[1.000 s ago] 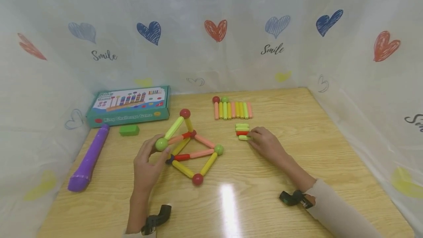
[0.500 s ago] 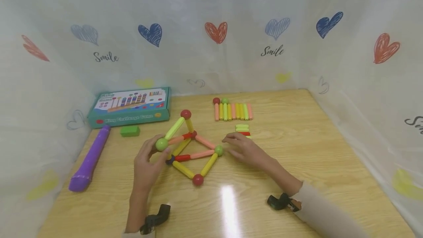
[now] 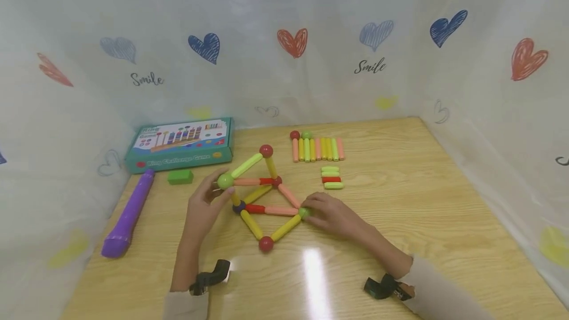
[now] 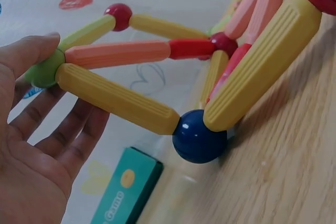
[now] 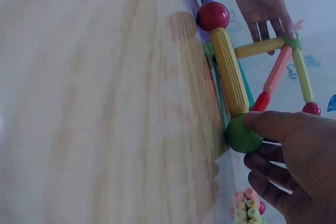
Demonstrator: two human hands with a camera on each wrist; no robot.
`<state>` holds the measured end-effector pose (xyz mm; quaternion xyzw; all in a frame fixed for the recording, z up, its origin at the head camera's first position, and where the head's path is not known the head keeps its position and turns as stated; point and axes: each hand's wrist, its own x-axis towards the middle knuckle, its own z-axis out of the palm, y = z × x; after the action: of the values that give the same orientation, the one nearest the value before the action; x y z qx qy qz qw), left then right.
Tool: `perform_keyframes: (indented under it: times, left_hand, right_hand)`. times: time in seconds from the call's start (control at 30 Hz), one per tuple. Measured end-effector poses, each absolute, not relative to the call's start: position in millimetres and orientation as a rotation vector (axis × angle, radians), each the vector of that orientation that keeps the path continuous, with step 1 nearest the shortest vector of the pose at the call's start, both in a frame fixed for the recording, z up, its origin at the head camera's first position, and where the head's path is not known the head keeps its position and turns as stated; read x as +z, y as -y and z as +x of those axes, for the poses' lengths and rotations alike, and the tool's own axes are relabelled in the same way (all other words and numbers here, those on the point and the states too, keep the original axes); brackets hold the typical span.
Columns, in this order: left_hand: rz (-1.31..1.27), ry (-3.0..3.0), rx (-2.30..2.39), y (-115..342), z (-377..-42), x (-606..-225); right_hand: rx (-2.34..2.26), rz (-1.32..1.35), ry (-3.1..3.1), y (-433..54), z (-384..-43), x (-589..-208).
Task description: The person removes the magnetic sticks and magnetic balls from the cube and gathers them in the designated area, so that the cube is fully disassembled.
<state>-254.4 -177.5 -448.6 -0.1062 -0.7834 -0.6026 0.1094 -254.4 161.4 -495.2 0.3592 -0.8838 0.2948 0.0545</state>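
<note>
A frame of coloured sticks and balls stands on the table between the hands. My left hand pinches its raised green ball between thumb and fingers. From that ball a yellow stick runs down to a blue ball, and a lime stick rises to a red ball. My right hand grips the frame's other green ball, low on the right, with thumb and fingertips. Nearest the front lies a red ball joining two yellow sticks.
Behind the right hand lie several short sticks. Farther back are a row of longer sticks and two loose balls. To the left are a teal game box, a green block and a purple toy microphone.
My right hand has left the short sticks, moved left toward me and taken hold of the frame's right green ball. The left hand keeps its ball; the frame is slightly turned.
</note>
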Motion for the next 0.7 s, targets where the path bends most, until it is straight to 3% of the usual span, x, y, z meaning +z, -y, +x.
perform_keyframes:
  times: [0.7]
  left_hand:
    - [-0.302, 2.315, -1.935, 169, -287, -461]
  right_hand:
    - [0.977, 1.213, 2.3, -142, -205, -518]
